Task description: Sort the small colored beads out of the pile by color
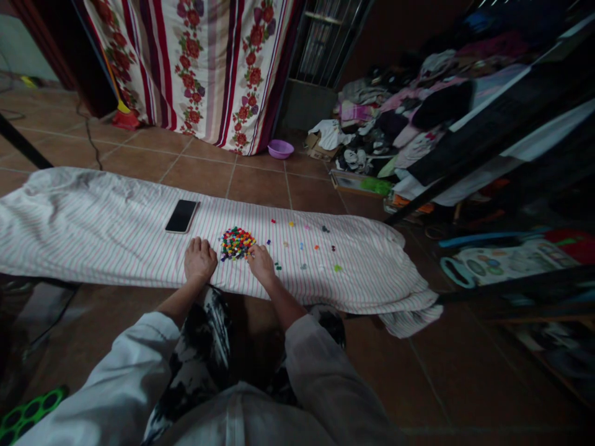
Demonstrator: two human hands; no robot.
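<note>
A heap of small multicoloured plastic pieces (237, 243) lies on a striped cloth (116, 217) spread over a long narrow surface. My right hand (261, 264) is at the heap's right edge, thumb and fingers pinched together; whatever is between the fingertips is too small to make out. To the left of the heap, my left hand (200, 259) rests on the cloth with its fingers curled in and nothing visible in it. Right of the heap, small groups of pieces are spaced out by colour, among them yellow (291, 224), orange (317, 247), light green (337, 268) and dark green (278, 266).
A phone (182, 216) with a dark screen lies on the cloth beyond my left hand. Past the far edge, a purple basin (281, 148) sits on the tiled floor by a flowered curtain (195, 68). Piled clothes (395, 118) and a dark metal frame (437, 189) stand at right.
</note>
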